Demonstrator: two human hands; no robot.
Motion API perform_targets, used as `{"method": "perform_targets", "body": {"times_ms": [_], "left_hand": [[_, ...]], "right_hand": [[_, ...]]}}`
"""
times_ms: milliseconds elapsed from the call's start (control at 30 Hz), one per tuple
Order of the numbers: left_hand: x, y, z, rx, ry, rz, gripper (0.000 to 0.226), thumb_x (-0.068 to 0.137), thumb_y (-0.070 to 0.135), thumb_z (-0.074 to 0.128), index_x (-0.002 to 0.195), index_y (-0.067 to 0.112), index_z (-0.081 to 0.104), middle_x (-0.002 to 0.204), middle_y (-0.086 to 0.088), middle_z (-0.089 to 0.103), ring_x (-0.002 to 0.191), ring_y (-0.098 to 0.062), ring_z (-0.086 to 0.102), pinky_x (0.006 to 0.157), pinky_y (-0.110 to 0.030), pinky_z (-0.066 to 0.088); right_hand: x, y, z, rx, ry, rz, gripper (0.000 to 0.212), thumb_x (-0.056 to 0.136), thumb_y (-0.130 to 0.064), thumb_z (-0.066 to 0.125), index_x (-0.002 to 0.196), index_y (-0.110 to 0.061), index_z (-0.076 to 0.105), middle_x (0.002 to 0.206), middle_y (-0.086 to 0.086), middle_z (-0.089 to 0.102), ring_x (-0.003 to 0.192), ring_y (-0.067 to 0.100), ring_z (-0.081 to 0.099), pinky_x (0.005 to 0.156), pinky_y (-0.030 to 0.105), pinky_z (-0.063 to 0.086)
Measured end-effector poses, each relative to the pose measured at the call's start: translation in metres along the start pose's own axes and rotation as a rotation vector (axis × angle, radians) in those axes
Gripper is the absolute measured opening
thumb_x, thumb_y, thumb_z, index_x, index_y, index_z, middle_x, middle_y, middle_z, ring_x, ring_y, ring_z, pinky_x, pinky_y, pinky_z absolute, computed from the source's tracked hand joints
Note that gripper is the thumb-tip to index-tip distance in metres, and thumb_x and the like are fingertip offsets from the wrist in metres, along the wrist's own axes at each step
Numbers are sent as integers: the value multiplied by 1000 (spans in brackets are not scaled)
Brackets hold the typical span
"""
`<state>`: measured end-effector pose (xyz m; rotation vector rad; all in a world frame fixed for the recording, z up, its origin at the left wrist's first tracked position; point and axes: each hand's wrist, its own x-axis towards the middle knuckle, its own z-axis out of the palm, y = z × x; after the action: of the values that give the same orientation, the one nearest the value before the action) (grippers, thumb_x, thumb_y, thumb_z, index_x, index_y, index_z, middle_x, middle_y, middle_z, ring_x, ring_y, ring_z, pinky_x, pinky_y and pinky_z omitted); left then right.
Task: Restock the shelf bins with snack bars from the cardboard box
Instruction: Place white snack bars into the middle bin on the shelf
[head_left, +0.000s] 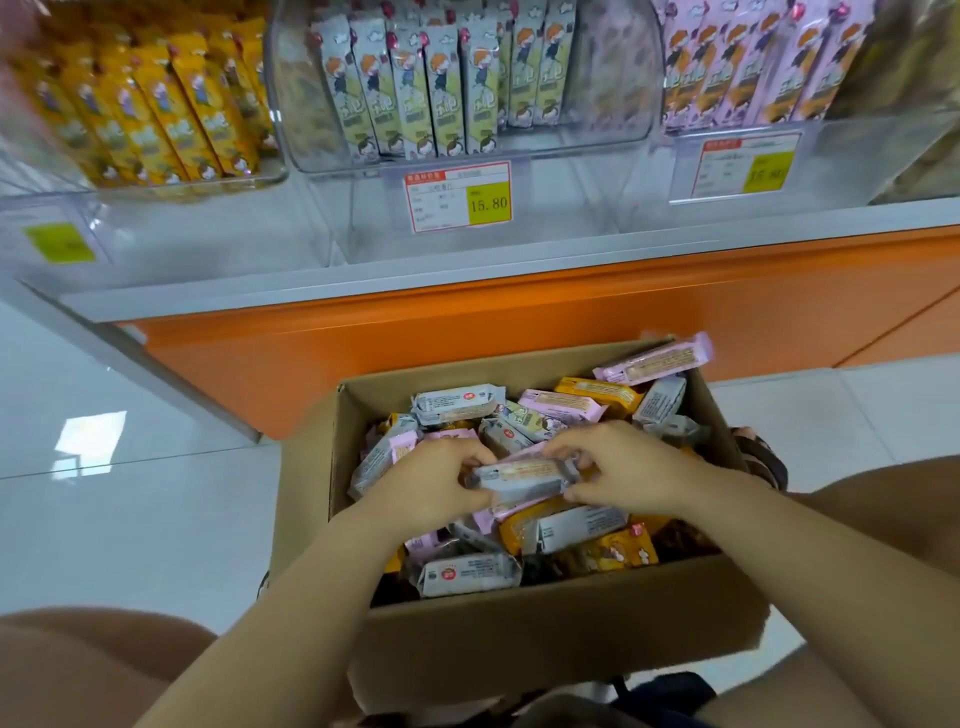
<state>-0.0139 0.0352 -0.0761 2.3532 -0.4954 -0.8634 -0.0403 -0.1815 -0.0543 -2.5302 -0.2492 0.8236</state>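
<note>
Below shelf bins (613, 78), a grey snack bar (519, 480) is pinched endwise by left hand (436, 483) and right hand (618, 467), presumably for sorting.

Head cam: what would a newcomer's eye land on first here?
First, the cardboard box at bottom centre, heaped with loose snack bars, where the left hand and right hand both grip one grey bar above the heap. Next, the clear shelf bins up top with upright rows: yellow bars left, grey-green bars middle, pink bars right. A bright orange shelf base runs between.
</note>
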Motion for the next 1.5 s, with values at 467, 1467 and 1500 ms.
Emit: {"method": "perform_targets", "body": {"times_ms": [467, 1467, 1500], "left_hand": [[20, -16, 12, -68, 386, -109, 38, 89, 31, 66, 123, 18, 57, 119, -1, 59, 79, -6, 54, 65, -14, 36], [37, 0, 3, 126, 322, -177, 38, 82, 51, 66, 111, 26, 62, 134, 4, 45, 104, -16, 55, 85, -28, 46], [36, 3, 4, 141, 309, -190, 40, 82, 53, 65, 111, 26, 61, 134, 4, 44, 99, -16, 57, 83, -28, 46]], "right_hand": [[-21, 56, -18, -263, 226, 281, 54, 88, -25, 62, 138, -30, 42, 147, 3, 26, 108, 24, 57, 84, 35, 51], [-7, 49, 1, -90, 137, 213, 83, 74, -46, 73, 140, -31, 25, 102, -5, 63, 87, 16, 61, 60, 26, 47], [-6, 49, 1, -82, 134, 204, 81, 74, -48, 72, 138, -31, 26, 101, -5, 64, 87, 16, 61, 60, 26, 45]]}}
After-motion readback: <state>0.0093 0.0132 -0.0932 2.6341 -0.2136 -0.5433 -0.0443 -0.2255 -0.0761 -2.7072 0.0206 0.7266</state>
